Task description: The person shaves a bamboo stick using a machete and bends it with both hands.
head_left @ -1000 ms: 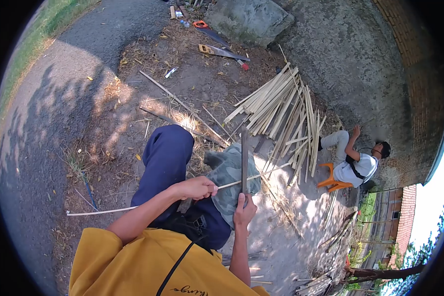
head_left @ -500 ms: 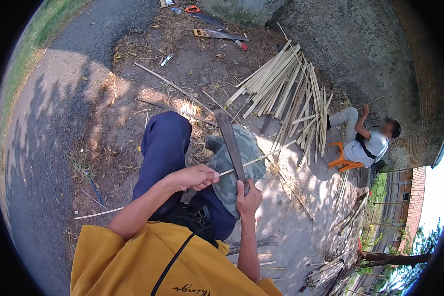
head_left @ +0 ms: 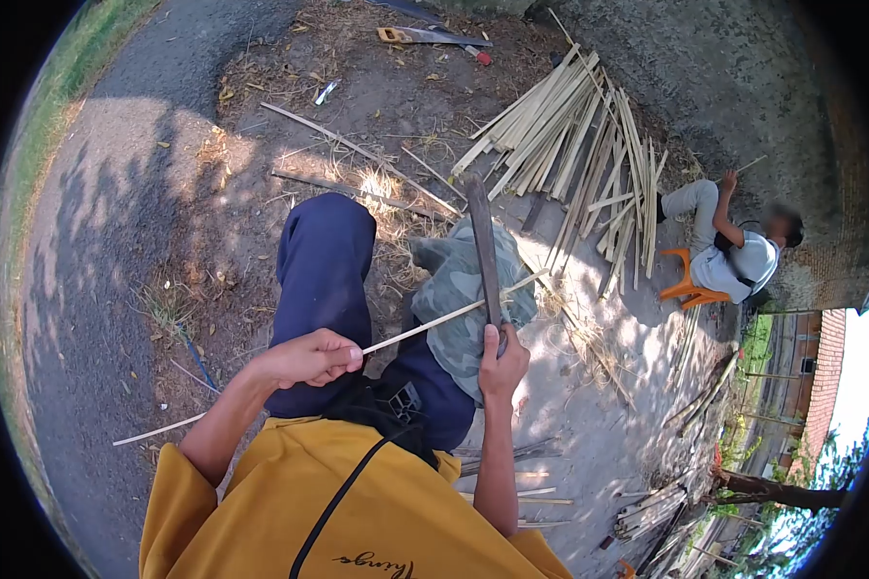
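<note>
My left hand (head_left: 311,360) is closed around a thin bamboo strip (head_left: 425,326), and the strip's tail passes under my forearm and out to the left. In my right hand (head_left: 504,367) is the lower part of a long, dark-bladed knife (head_left: 483,241), its blade pointing away from me. The strip crosses the blade just above my right fingers, with its far end a little past the blade. Beneath them, a camouflage cloth (head_left: 449,280) covers my right thigh and knee. The knife's handle is mostly hidden by my hand and the cloth.
A big fan of split bamboo strips (head_left: 550,135) lies ahead on the ground. To its right, another person (head_left: 734,256) sits on an orange stool (head_left: 681,280), holding a thin stick. A handsaw (head_left: 425,37) lies at the top. More strips (head_left: 652,511) are bundled at lower right.
My left hand has moved left and slightly toward me, pulling the strip along the blade. Less of the strip now sticks out past the knife. The view has shifted slightly.
</note>
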Tool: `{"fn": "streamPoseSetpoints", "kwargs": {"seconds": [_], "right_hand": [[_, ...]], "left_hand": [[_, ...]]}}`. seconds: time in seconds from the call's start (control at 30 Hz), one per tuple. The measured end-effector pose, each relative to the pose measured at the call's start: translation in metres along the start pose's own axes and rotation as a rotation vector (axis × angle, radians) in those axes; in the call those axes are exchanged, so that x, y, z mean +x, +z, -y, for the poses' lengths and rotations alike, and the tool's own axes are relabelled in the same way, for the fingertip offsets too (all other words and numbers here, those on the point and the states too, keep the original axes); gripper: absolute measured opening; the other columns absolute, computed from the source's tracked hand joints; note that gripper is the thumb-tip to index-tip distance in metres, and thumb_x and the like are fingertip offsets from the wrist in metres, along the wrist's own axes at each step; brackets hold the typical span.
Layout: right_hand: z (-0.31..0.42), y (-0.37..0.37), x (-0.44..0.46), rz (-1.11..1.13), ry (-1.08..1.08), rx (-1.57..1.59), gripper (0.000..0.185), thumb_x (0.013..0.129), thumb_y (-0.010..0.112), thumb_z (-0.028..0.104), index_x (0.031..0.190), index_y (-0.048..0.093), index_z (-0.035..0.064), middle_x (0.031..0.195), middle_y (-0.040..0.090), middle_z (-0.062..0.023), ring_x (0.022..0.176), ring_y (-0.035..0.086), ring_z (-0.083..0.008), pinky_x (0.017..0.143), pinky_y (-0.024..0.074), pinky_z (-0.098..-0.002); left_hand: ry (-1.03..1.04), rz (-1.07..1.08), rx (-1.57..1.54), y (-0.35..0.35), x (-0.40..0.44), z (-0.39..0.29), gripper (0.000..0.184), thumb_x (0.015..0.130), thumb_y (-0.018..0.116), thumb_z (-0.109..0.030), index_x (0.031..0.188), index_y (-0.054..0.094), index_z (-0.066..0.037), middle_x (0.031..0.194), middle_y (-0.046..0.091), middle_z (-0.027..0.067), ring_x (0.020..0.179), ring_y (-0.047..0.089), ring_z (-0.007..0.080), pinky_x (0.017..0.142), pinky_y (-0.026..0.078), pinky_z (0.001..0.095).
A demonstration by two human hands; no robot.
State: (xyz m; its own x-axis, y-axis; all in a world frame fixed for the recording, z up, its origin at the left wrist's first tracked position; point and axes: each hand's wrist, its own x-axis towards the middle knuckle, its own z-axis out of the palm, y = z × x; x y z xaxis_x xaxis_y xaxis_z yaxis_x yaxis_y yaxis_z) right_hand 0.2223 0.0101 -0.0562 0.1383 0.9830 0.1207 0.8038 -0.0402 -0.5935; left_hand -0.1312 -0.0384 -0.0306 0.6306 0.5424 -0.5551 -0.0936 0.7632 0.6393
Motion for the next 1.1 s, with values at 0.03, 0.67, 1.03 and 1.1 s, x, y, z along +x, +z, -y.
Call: {"fn": "streamPoseSetpoints", "kwargs": {"seconds": [0.03,0.67,1.03,1.1], "right_hand": [[0.000,0.001,0.000,0.016,0.060,0.035,0.048,0.103,0.064,0.051,0.105,0.072,0.0032,0.074,0.067,-0.0259,0.074,0.069,-0.0474,0.070,0.0504,-0.0535],[0.007,-0.011,-0.001,0.060,-0.127,-0.036,0.045,0.095,0.073,0.053,0.099,0.071,0.0084,0.070,0.069,-0.0186,0.065,0.071,-0.0409,0.060,0.0512,-0.0490],[0.010,-0.009,-0.002,0.018,-0.116,-0.059,0.046,0.095,0.072,0.055,0.099,0.071,0.0088,0.069,0.069,-0.0181,0.064,0.071,-0.0415,0.058,0.0514,-0.0500],[0.012,-0.012,-0.002,0.021,-0.119,-0.073,0.046,0.096,0.072,0.055,0.099,0.071,0.0089,0.069,0.069,-0.0182,0.064,0.071,-0.0417,0.058,0.0514,-0.0499]], "left_hand": [[-0.011,-0.012,-0.009,-0.001,-0.014,-0.001,0.031,0.115,0.055,-0.028,0.093,0.062,-0.007,0.067,0.036,-0.0108,0.052,0.027,0.0000,0.045,0.017,0.0236],[0.520,-0.377,0.647,0.073,0.138,-0.046,0.032,0.108,0.056,-0.022,0.088,0.069,0.001,0.067,0.059,0.0173,0.061,0.058,0.0288,0.064,0.046,0.0425],[0.509,-0.436,0.687,0.074,0.099,-0.036,0.029,0.107,0.059,-0.020,0.089,0.068,0.001,0.067,0.058,0.0163,0.061,0.057,0.0260,0.063,0.046,0.0408],[0.545,-0.457,0.717,0.075,0.092,-0.036,0.027,0.107,0.058,-0.017,0.089,0.067,0.001,0.064,0.057,0.0152,0.058,0.057,0.0251,0.061,0.046,0.0399]]}}
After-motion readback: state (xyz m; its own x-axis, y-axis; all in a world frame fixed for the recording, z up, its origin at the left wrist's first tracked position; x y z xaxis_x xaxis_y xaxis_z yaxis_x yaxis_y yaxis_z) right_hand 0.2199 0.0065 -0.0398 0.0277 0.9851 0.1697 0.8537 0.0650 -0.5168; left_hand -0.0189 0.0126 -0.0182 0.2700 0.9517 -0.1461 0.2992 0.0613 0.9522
